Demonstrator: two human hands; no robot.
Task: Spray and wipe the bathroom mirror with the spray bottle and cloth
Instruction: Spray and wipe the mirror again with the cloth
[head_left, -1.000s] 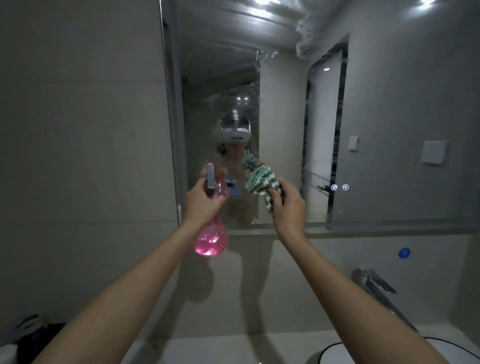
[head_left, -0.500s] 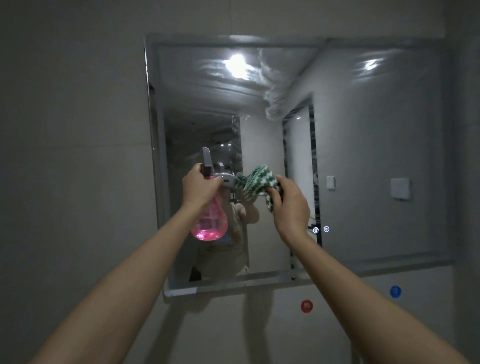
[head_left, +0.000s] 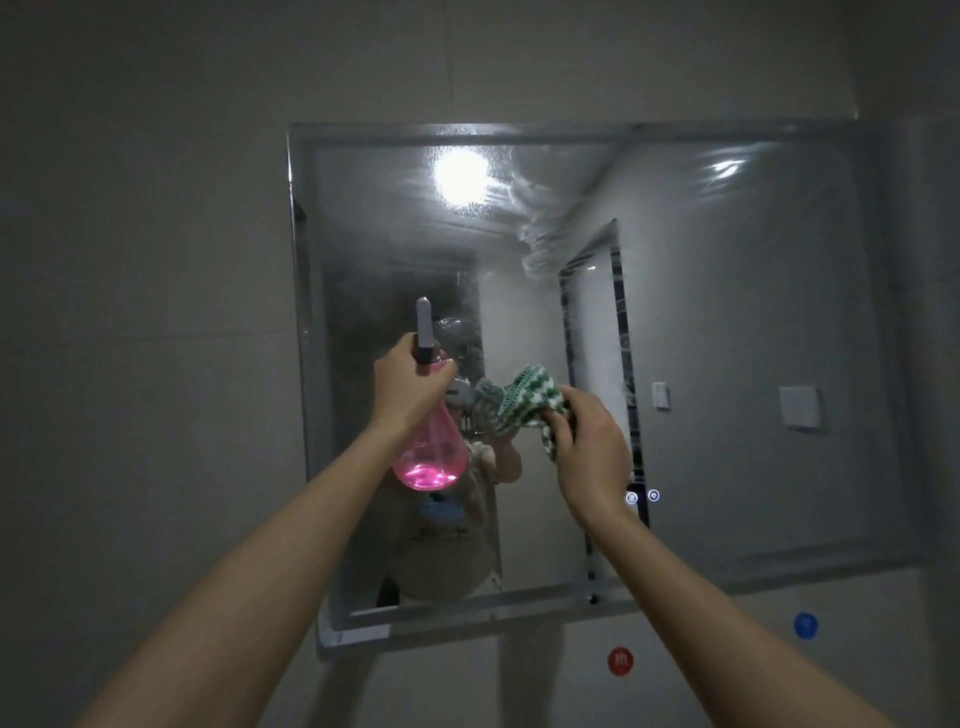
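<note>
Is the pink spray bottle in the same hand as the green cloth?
No, the left hand grips the pink spray bottle, while the right hand holds the green and white cloth.

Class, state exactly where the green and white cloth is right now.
In the head view, the cloth is bunched in the right hand, raised before the mirror, just right of the pink spray bottle.

Bottle (head_left: 427, 447), cloth (head_left: 530, 402), seemingly streaked mirror (head_left: 727, 338)

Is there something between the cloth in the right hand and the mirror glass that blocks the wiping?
Nothing visible blocks it. The right hand holds the green-and-white cloth up before the mirror, and the pink spray bottle hangs aside in the left hand.
</note>
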